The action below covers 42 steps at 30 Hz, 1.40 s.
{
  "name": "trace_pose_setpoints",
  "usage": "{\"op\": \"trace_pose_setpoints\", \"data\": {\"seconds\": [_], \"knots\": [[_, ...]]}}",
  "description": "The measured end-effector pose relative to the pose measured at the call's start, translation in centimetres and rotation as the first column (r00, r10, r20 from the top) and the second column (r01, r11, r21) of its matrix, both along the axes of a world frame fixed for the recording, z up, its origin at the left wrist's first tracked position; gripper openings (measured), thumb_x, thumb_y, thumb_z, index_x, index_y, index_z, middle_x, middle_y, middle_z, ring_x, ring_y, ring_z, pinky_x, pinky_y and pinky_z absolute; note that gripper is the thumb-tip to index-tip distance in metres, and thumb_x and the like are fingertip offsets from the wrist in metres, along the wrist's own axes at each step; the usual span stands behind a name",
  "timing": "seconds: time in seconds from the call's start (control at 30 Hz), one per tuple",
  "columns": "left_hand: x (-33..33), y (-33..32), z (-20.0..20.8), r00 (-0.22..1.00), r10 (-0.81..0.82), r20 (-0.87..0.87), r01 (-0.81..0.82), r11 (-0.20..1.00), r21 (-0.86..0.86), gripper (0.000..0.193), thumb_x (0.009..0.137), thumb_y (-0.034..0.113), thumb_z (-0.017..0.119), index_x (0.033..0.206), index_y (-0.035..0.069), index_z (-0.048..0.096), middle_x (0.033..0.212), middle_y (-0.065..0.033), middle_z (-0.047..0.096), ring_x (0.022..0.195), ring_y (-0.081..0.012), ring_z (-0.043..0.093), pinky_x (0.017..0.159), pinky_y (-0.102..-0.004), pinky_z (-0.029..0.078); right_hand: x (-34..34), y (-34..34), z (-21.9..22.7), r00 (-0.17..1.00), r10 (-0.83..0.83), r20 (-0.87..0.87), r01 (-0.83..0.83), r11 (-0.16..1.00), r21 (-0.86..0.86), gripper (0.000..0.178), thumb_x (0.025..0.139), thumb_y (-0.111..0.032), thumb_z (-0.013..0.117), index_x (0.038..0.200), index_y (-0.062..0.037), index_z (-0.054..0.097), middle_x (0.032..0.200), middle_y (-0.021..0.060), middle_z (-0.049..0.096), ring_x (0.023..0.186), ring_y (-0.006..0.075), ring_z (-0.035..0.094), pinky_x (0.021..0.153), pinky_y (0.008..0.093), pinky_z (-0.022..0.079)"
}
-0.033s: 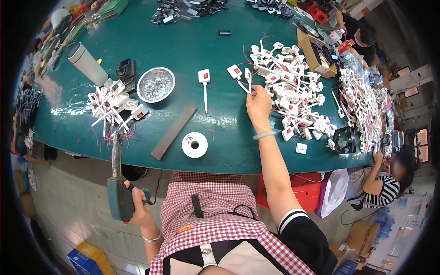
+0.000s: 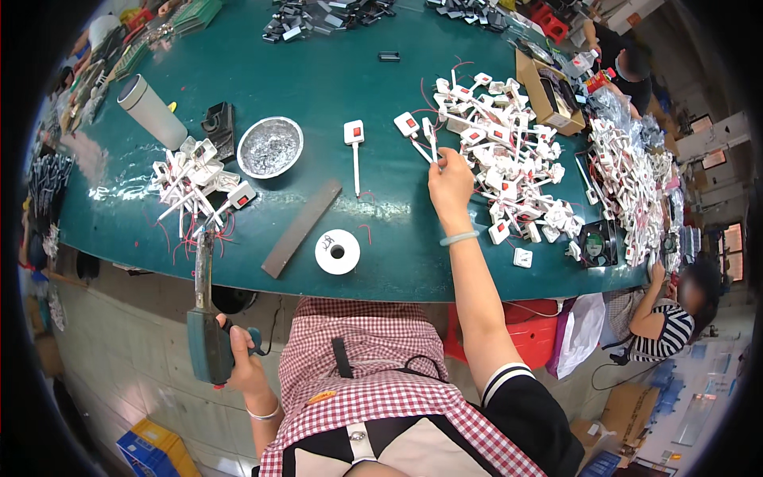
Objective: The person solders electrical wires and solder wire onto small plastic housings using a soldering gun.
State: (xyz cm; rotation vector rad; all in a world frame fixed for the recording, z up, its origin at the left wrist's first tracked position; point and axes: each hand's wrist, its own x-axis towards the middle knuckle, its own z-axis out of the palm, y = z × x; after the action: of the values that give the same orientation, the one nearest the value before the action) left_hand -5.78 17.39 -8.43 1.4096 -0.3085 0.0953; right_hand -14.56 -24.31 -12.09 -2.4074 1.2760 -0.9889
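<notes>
My left hand is closed round the handle of a teal soldering gun, low in front of the table's near edge. Its long metal barrel points up, and the tip touches or overlaps a small pile of white switch pieces with red wires. My right hand pinches the white stem of a white switch piece with a red rocker, at the left side of a big heap of similar pieces. A second stem lies close to my fingertips. One single switch piece lies apart, left of my right hand.
Between the piles stand a metal bowl, a dark flat bar and a white spool. A grey bottle and a black stand are at the left. A cardboard box is behind the heap; a co-worker sits at the right.
</notes>
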Motion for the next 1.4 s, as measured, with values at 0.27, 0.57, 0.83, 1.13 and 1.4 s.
{"op": "trace_pose_setpoints", "data": {"seconds": [0.27, 0.57, 0.83, 1.13, 1.4], "knots": [[-0.6, -0.5, 0.9, 1.0, 0.02, -0.007, -0.019, 0.995, 0.095, 0.022, 0.095, 0.0, 0.059, 0.117, -0.006, 0.06, 0.081, -0.0055, 0.058, 0.06, -0.0084, 0.045, 0.057, -0.0227, 0.037, -6.6, 8.8, 4.6, 0.965, 0.259, -0.047, -0.26, 0.966, -0.002, 0.016, 0.08, 0.0, 0.067, 0.096, -0.0038, 0.068, 0.086, 0.0112, 0.062, 0.081, 0.0305, 0.06, 0.07, 0.041, 0.049], [-1.0, -1.0, 0.7, 0.999, 0.006, -0.035, -0.002, 0.993, 0.12, 0.025, 0.093, -0.002, 0.061, 0.118, -0.006, 0.059, 0.08, -0.0056, 0.058, 0.062, -0.0094, 0.046, 0.057, -0.0238, 0.039, -6.0, 7.7, 4.1, 0.969, 0.221, 0.111, -0.239, 0.951, 0.198, 0.011, 0.086, -0.006, 0.067, 0.096, -0.0023, 0.068, 0.091, 0.0124, 0.064, 0.079, 0.0281, 0.064, 0.069, 0.0374, 0.051], [-1.3, -0.9, 0.7, 0.998, 0.004, -0.055, 0.002, 0.994, 0.108, 0.029, 0.092, -0.004, 0.061, 0.12, -0.006, 0.058, 0.089, -0.008, 0.06, 0.064, -0.0105, 0.047, 0.058, -0.0246, 0.04, 0.3, 7.2, 2.3, 0.949, 0.261, -0.178, -0.265, 0.964, -0.003, 0.042, 0.078, -0.016, 0.078, 0.114, -0.0034, 0.063, 0.097, 0.0128, 0.062, 0.079, 0.0274, 0.066, 0.069, 0.0367, 0.053], [-1.5, -1.4, 1.0, 0.992, 0.054, -0.115, -0.048, 0.997, 0.056, 0.029, 0.092, -0.003, 0.062, 0.12, -0.006, 0.058, 0.096, -0.0089, 0.063, 0.065, -0.0104, 0.048, 0.059, -0.0247, 0.041, -1.1, 8.5, 4.5, 0.641, -0.002, 0.767, -0.669, 0.488, 0.561, 0.024, 0.099, -0.001, 0.053, 0.12, 0.0005, 0.063, 0.096, 0.0107, 0.067, 0.083, 0.0142, 0.067, 0.078, 0.0291, 0.057], [-1.8, -2.7, 0.9, 0.996, -0.037, -0.079, 0.051, 0.981, 0.186, 0.025, 0.094, 0.002, 0.061, 0.118, -0.006, 0.06, 0.078, -0.0051, 0.057, 0.064, -0.0097, 0.049, 0.06, -0.0247, 0.041, -0.3, 9.5, 3.1, 0.775, 0.21, 0.596, -0.516, 0.755, 0.404, 0.018, 0.095, -0.003, 0.059, 0.111, 0.002, 0.067, 0.104, 0.0094, 0.067, 0.095, 0.0168, 0.065, 0.08, 0.0283, 0.054]]}}
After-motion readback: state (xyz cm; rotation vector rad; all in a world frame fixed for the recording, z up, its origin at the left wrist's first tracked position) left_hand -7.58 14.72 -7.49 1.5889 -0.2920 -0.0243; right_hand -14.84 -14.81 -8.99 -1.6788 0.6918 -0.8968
